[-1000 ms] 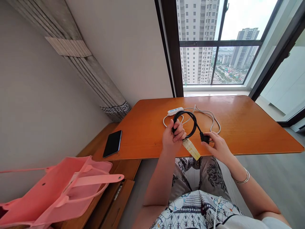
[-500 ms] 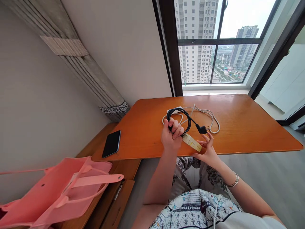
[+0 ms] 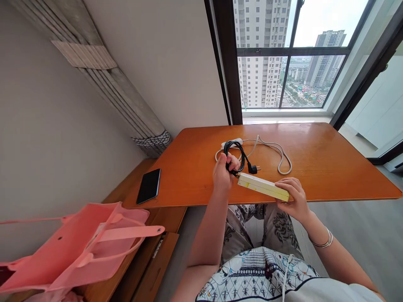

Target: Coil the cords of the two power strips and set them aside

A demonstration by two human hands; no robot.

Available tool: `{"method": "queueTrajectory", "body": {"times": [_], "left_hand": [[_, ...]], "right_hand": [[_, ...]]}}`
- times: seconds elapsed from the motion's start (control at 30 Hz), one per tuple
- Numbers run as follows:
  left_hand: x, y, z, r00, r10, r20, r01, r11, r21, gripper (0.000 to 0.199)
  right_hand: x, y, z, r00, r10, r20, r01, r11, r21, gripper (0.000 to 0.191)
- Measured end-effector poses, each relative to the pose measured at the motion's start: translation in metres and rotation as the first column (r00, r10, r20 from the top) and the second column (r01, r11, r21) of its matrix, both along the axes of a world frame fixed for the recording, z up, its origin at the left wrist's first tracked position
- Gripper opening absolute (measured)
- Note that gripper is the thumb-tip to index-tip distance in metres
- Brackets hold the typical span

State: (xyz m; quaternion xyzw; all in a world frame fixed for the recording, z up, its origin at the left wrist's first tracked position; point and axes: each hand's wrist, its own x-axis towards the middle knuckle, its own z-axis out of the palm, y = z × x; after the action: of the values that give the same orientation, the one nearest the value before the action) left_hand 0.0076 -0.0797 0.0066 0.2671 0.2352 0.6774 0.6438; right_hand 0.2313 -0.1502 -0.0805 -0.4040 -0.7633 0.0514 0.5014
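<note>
My left hand (image 3: 225,170) is closed around a coiled black power cord (image 3: 243,156), whose black plug (image 3: 252,168) hangs at the coil's right side. The cord runs to a cream-yellow power strip (image 3: 262,186), seen from its long side. At the strip's right end, my right hand (image 3: 293,193) grips it between thumb and fingers. Both hands are just above the table's near edge. Behind the coil, a white power strip (image 3: 236,141) lies on the table, partly hidden, with its white cord (image 3: 283,157) looped to the right.
The orange-brown wooden table (image 3: 330,167) stands before a window. A black phone (image 3: 149,186) lies at its left end. Lower left, a pink bag (image 3: 85,247) rests on a wooden cabinet (image 3: 160,260). A grey curtain (image 3: 119,96) hangs at the left wall.
My right hand has moved from beside the plug to the power strip's right end and closed on it. The strip has swung out to the right, and the plug has shifted left.
</note>
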Motion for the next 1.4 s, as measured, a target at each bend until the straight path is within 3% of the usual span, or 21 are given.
{"method": "queueTrajectory", "body": {"times": [0.07,0.13,0.23,0.3,0.37,0.43,0.5,0.53,0.6,0.73,0.83,0.93,1.03,1.1,1.2,1.27,1.4], "left_hand": [[0.001,-0.002,0.000,0.997,-0.071,-0.004,0.071,0.997,-0.039,0.052],[0.006,-0.006,0.000,0.985,-0.172,0.012,0.172,0.983,-0.062,0.051],[0.016,-0.013,-0.002,0.949,-0.301,0.097,0.308,0.949,-0.069,0.052],[0.023,-0.016,-0.005,0.928,-0.337,0.158,0.351,0.933,-0.074,0.053],[0.028,-0.017,-0.008,0.921,-0.340,0.188,0.358,0.931,-0.073,0.053],[0.030,-0.015,-0.012,0.924,-0.333,0.191,0.347,0.937,-0.044,0.052],[0.030,-0.013,-0.017,0.930,-0.322,0.178,0.327,0.945,0.002,0.051],[0.030,-0.013,-0.019,0.934,-0.313,0.170,0.314,0.949,0.025,0.051],[0.030,-0.012,-0.023,0.943,-0.293,0.159,0.286,0.956,0.065,0.052],[0.032,-0.015,-0.029,0.964,-0.253,0.078,0.240,0.960,0.145,0.052],[0.029,-0.017,-0.032,0.961,-0.269,-0.064,0.276,0.942,0.188,0.048],[0.017,-0.012,-0.031,0.898,-0.374,-0.231,0.408,0.904,0.124,0.045],[0.002,-0.001,-0.027,0.786,-0.507,-0.353,0.529,0.848,-0.037,0.060],[-0.003,0.006,-0.024,0.671,-0.605,-0.429,0.610,0.779,-0.144,0.069],[-0.001,0.011,-0.027,0.536,-0.667,-0.518,0.652,0.716,-0.248,0.066],[0.004,0.009,-0.031,0.551,-0.634,-0.543,0.622,0.746,-0.239,0.057],[0.014,0.000,-0.040,0.677,-0.582,-0.451,0.564,0.803,-0.191,0.042]], "right_hand": [[0.005,0.000,0.010,0.988,0.061,-0.141,-0.050,0.996,0.076,0.038],[0.003,0.003,0.021,0.941,0.062,-0.332,-0.043,0.997,0.066,0.043],[-0.008,0.015,0.037,0.805,-0.052,-0.591,-0.025,0.992,-0.122,0.068],[-0.016,0.026,0.044,0.710,-0.026,-0.703,-0.184,0.957,-0.222,0.083],[-0.021,0.038,0.045,0.629,0.060,-0.775,-0.424,0.862,-0.277,0.093],[-0.023,0.045,0.042,0.575,0.106,-0.812,-0.611,0.715,-0.340,0.100],[-0.024,0.048,0.037,0.553,0.105,-0.826,-0.710,0.579,-0.401,0.104],[-0.025,0.049,0.035,0.546,0.094,-0.833,-0.732,0.537,-0.419,0.103],[-0.027,0.049,0.032,0.524,0.043,-0.851,-0.735,0.527,-0.426,0.099],[-0.035,0.052,0.033,0.474,-0.102,-0.875,-0.662,0.614,-0.430,0.091],[-0.033,0.055,0.035,0.478,-0.163,-0.863,-0.628,0.624,-0.465,0.088],[-0.022,0.059,0.037,0.532,-0.180,-0.827,-0.587,0.626,-0.513,0.084],[-0.010,0.061,0.040,0.645,-0.138,-0.751,-0.530,0.627,-0.570,0.078],[-0.005,0.063,0.043,0.724,-0.076,-0.685,-0.507,0.614,-0.605,0.075],[-0.001,0.065,0.045,0.805,0.002,-0.594,-0.484,0.580,-0.655,0.073],[0.000,0.067,0.045,0.830,0.000,-0.557,-0.465,0.550,-0.694,0.070],[0.004,0.069,0.044,0.823,-0.095,-0.561,-0.471,0.438,-0.766,0.060]]}}
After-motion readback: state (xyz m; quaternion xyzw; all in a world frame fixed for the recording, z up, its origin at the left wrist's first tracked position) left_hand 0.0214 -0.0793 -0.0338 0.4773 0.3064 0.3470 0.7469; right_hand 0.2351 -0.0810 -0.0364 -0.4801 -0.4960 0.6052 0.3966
